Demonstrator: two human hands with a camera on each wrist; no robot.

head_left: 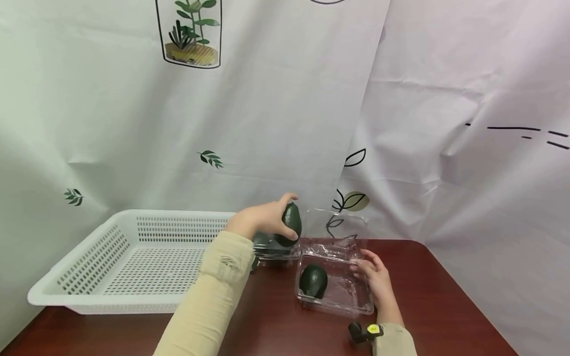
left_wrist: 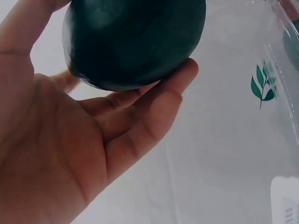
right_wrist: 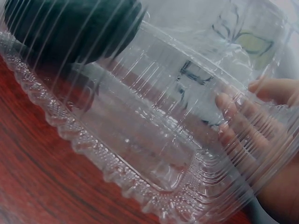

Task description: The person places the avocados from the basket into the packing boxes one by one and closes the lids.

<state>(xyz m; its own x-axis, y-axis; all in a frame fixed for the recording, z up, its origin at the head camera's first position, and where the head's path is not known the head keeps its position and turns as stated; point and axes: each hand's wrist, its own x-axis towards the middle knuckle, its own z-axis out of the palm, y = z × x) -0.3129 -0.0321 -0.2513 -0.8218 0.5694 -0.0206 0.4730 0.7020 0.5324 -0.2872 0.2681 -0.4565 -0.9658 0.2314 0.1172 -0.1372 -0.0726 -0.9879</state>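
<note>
A dark green avocado [head_left: 292, 216] is held in my left hand [head_left: 262, 218], thumb on one side and fingers on the other. The left wrist view shows the curled fingers under the rounded end of this avocado [left_wrist: 135, 42]. My right hand [head_left: 375, 278] grips the right side of an open clear plastic clamshell box [head_left: 345, 307], its lid standing up at the back. Through the transparent wall in the right wrist view, the fingers [right_wrist: 233, 116] show blurred. Another avocado [head_left: 313, 281] lies in the box's left half.
Behind and below my left hand stands a second clear plastic box [head_left: 278, 256] with dark green contents, partly hidden. A large white perforated basket [head_left: 129, 299] occupies the left side of the dark red table [head_left: 267, 316]. A printed white cloth [head_left: 285, 123] hangs behind.
</note>
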